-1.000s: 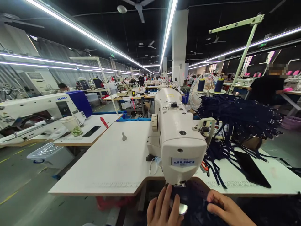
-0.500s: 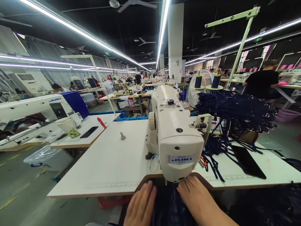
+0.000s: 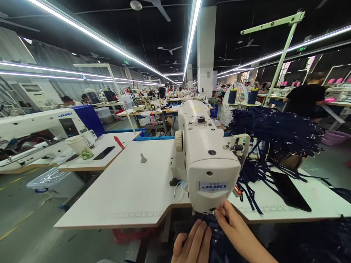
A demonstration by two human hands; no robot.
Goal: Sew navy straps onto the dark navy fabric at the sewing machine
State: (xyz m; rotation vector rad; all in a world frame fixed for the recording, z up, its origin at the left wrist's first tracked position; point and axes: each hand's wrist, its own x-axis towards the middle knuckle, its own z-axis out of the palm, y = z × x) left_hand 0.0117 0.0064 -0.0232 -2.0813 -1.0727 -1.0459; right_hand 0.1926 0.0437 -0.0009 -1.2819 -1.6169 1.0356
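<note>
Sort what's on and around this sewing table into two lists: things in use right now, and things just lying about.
In use:
left hand and right hand, both flat on the dark fabric
sewing machine, its head just above the fabric

Lying about:
heap of dark straps
black tablet
thread cones
cup and phone on the neighbouring table

Your sewing machine (image 3: 208,160) looks glossy cream enamel; the table (image 3: 131,190) smooth matt laminate; the dark cloth (image 3: 216,237) under your fingers seems soft, possibly knit.
</note>
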